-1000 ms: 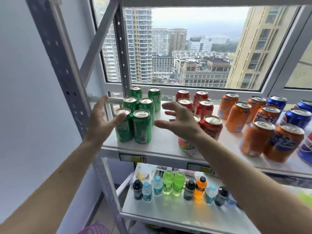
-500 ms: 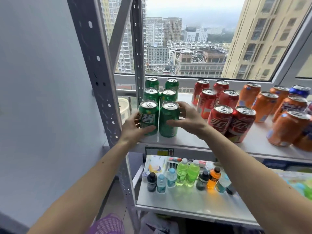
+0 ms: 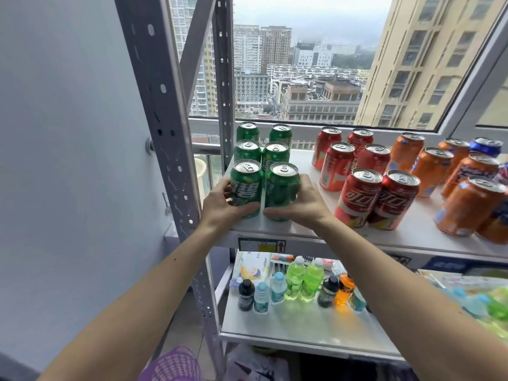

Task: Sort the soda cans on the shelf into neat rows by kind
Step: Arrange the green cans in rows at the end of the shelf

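Observation:
Several green cans stand in two short rows at the left end of the white shelf (image 3: 302,229). My left hand (image 3: 220,204) grips the front left green can (image 3: 246,185) and my right hand (image 3: 299,202) grips the front right green can (image 3: 283,188); the two cans stand side by side at the shelf's front edge. To the right stand several red cans (image 3: 357,196), then orange cans (image 3: 467,204) and a blue can (image 3: 485,147) at the far right.
A grey perforated shelf post (image 3: 165,119) rises just left of my left hand. Behind the shelf is a window (image 3: 302,64). The lower shelf (image 3: 302,325) holds several small bottles (image 3: 302,281). A pale wall (image 3: 68,133) is on the left.
Both hands went from hovering open around the green cans to closing on the two front ones. The view moved in closer and to the left.

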A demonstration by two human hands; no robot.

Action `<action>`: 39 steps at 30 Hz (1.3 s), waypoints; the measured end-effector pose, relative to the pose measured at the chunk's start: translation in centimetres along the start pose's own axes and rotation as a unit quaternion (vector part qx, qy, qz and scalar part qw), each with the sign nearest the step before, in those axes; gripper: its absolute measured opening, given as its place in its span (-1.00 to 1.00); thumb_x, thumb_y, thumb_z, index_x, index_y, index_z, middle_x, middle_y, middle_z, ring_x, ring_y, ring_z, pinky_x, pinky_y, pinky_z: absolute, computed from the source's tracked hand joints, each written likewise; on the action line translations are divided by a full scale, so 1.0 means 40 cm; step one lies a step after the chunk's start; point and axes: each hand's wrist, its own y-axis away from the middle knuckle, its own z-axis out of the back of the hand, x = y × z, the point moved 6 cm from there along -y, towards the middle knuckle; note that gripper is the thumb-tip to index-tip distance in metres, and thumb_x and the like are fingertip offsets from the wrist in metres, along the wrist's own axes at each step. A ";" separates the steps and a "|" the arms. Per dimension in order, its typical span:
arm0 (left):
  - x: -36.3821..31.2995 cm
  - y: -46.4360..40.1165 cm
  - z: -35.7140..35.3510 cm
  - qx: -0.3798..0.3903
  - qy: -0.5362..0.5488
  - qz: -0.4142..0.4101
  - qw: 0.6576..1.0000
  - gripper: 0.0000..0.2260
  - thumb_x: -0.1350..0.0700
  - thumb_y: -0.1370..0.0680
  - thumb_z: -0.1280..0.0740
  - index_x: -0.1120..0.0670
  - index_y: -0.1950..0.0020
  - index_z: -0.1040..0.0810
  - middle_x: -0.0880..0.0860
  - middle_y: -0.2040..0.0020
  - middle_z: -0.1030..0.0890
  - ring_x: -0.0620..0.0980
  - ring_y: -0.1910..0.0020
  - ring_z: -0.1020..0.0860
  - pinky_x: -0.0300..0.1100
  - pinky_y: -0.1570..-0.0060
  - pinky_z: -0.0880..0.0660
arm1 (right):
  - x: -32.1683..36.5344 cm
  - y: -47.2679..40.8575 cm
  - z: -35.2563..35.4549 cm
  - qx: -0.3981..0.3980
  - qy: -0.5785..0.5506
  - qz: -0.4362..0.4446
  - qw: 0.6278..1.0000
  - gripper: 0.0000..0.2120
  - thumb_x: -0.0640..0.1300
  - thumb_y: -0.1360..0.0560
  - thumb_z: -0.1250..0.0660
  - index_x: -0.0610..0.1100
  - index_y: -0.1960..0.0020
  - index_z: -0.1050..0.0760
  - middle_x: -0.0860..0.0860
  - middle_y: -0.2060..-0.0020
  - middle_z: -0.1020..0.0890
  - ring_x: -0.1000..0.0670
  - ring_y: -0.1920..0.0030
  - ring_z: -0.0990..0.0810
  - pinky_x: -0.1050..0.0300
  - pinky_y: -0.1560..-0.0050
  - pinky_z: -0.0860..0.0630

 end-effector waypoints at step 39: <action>-0.028 0.011 0.003 0.111 0.062 0.051 0.991 -0.19 -0.06 -0.18 -0.62 0.11 -0.34 -0.41 0.07 -0.28 -0.56 -0.02 -0.27 -0.52 0.01 -0.34 -0.41 | 0.021 0.018 0.046 0.052 -0.070 0.010 0.996 -0.25 -0.09 -0.18 -0.66 -0.15 -0.26 -0.40 0.00 -0.14 -0.57 -0.04 -0.20 -0.52 0.06 -0.24 -0.46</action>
